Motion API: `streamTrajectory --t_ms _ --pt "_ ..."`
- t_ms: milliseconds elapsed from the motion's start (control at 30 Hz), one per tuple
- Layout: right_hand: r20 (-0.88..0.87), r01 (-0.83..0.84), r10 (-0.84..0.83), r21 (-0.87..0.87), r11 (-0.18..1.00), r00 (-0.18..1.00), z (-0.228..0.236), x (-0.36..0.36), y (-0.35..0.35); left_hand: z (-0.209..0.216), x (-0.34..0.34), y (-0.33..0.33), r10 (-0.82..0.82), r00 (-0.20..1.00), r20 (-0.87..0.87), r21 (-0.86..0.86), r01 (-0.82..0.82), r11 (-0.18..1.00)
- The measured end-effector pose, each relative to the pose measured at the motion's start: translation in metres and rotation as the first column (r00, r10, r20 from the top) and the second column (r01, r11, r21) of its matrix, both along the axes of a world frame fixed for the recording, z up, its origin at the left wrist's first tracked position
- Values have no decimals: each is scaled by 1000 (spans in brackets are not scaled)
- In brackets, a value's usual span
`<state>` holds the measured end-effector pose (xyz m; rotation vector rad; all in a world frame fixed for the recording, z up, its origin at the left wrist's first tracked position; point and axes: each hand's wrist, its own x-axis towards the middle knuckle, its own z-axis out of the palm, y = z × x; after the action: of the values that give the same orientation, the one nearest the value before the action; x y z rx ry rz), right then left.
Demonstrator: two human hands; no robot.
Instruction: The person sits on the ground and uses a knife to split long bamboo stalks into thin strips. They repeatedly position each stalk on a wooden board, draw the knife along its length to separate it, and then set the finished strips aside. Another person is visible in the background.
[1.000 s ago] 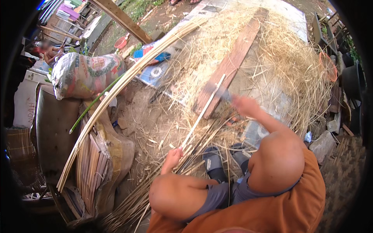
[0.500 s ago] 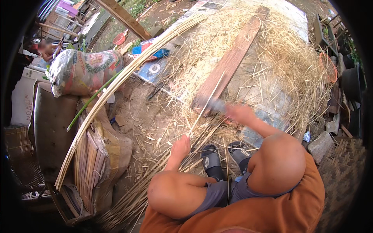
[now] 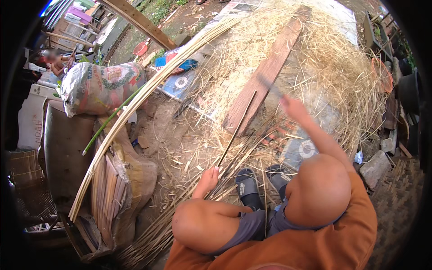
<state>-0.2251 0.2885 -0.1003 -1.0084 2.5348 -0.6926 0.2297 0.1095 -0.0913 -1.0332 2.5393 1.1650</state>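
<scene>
My left hand is closed around the near end of a thin bamboo strip, dark on the side that shows. The strip's far part lies over the near end of a long reddish-brown plank. To the right of the plank, my right hand grips a knife, its grey blade smeared by motion and pointing up-left across the plank. Blade and strip appear apart. Beneath and beside my left hand lies a bundle of long, thin strips, running between the plank and the lower left.
Pale shavings heap around the plank. Long pale bamboo strips arch across the left, beside a green stalk. A stuffed sack sits on the left, with another person beyond. An orange basket stands at right.
My right hand and the knife have moved up and away from me. The strip in my left hand showed pale before and shows dark now. My left hand has lowered slightly.
</scene>
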Motion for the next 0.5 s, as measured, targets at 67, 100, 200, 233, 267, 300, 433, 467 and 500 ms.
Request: streamTrajectory --t_ms 67,100,200,233,267,300,433,467,500 --pt "12 109 -109 -6 994 994 13 -28 2 6 14 -15 36 996 80 171 -49 984" --pt "5 77 -77 -44 996 997 24 -22 -2 -4 25 -29 50 990 133 246 -82 966" --pt "-44 -95 93 -42 995 995 14 45 11 -14 -16 -11 42 997 66 -83 -36 996" --pt "-44 -221 219 -80 972 975 1 79 19 -20 -39 -1 44 997 -67 -161 -55 985" --pt "-8 -391 396 -169 905 918 -15 122 2 -11 -27 -3 60 998 -5 -280 -59 958" --pt "-44 -487 486 -137 863 873 -15 134 -1 -6 -30 -2 42 999 30 -368 -28 930" --pt "-135 -171 150 -163 972 980 -27 69 12 6 -44 3 -121 992 47 -460 129 878" --pt "-52 -70 67 -63 996 996 -19 31 11 14 -43 4 -120 991 56 -461 133 877" --pt "25 21 -22 41 999 999 -6 11 7 18 -40 3 -86 985 149 -428 143 893"
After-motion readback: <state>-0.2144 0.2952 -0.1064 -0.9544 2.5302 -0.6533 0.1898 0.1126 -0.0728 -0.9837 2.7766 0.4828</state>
